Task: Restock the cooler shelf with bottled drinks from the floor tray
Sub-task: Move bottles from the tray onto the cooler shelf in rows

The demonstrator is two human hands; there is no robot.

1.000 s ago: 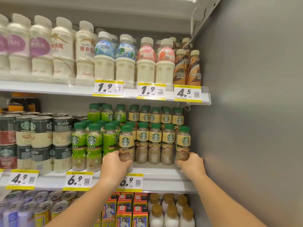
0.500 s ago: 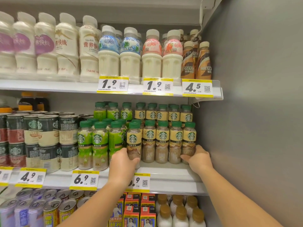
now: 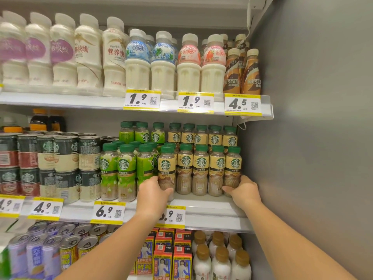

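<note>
A front row of tan-labelled coffee bottles with green caps stands on the middle cooler shelf (image 3: 210, 209). My left hand (image 3: 153, 194) wraps the base of the leftmost tan bottle (image 3: 166, 168), which sits a bit forward of the row. My right hand (image 3: 243, 191) grips the base of the rightmost tan bottle (image 3: 233, 166) by the cooler's side wall. Three tan bottles (image 3: 200, 168) stand between the two hands. More of the same bottles fill the rows behind. The floor tray is out of view.
Green-labelled bottles (image 3: 125, 170) and stacked cans (image 3: 66, 166) fill the shelf to the left. White milk bottles (image 3: 163, 63) line the shelf above. Cans, cartons (image 3: 163, 257) and brown-capped bottles sit below. The grey cooler wall (image 3: 312, 138) closes the right side.
The view has shifted so the shelves sit further right and slightly lower in frame. Both hands stay on the end bottles of the front row, which has slid slightly back on the shelf.
</note>
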